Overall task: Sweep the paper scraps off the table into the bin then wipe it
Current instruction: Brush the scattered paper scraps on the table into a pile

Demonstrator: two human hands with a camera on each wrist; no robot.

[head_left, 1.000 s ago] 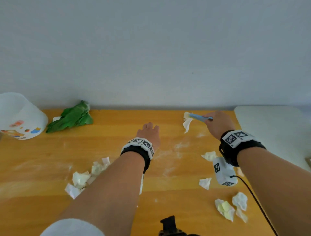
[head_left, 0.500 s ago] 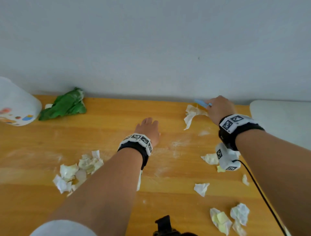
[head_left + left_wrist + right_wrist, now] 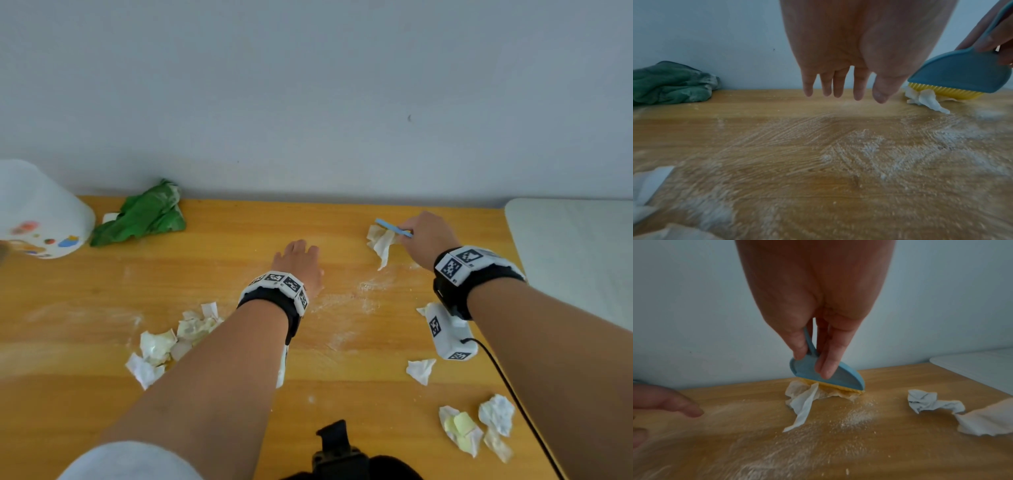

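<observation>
Right grip point(image 3: 813, 344): pinching blue brush point(image 3: 828, 376), bristles on a paper scrap point(image 3: 807, 395) near the worktop's point(image 3: 222, 260) far edge.
Left grip point(image 3: 299, 262): wide, fingers straight, holding nothing.
Bin point(image 3: 37, 212): far left.

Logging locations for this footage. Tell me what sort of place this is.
Probably a room in a home or a plain workroom: a wooden table pushed against a bare pale wall, with a white bin and a green cloth on it. Nothing shows more.
</observation>
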